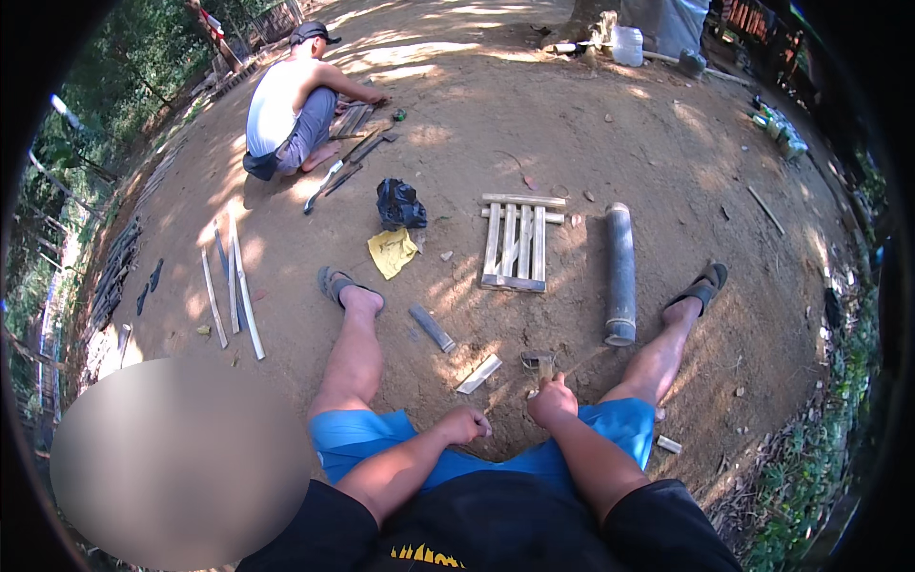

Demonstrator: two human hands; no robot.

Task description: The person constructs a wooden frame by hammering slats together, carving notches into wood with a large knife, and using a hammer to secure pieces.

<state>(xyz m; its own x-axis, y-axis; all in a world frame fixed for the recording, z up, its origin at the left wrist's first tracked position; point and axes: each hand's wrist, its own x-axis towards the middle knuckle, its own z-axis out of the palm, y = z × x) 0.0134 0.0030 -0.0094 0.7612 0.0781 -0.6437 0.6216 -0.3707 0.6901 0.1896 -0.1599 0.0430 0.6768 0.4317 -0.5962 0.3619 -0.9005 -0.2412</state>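
Observation:
My left hand point(464, 424) is closed, hanging over my lap, its fingers curled; whether something small is inside cannot be seen. Further right, my right hand point(553, 401) grips a short light-brown bamboo piece point(546, 366) that points away from me. Just beyond that piece lies a dark, flat object point(530, 358) whose kind is unclear. Between my feet, a pale split bamboo piece point(478, 374) and a grey-green bamboo piece point(432, 329) rest on the dirt. A small slatted bamboo frame point(516, 242) lies flat farther out, beside a thick bamboo pole point(620, 276).
A black plastic bag point(400, 205) and a yellow cloth point(392, 252) lie left of the frame. Long bamboo strips point(236, 281) are at the left. A person point(297, 105) squats at the far left near long-handled tools point(348, 170). A clear jug point(626, 46) stands far off.

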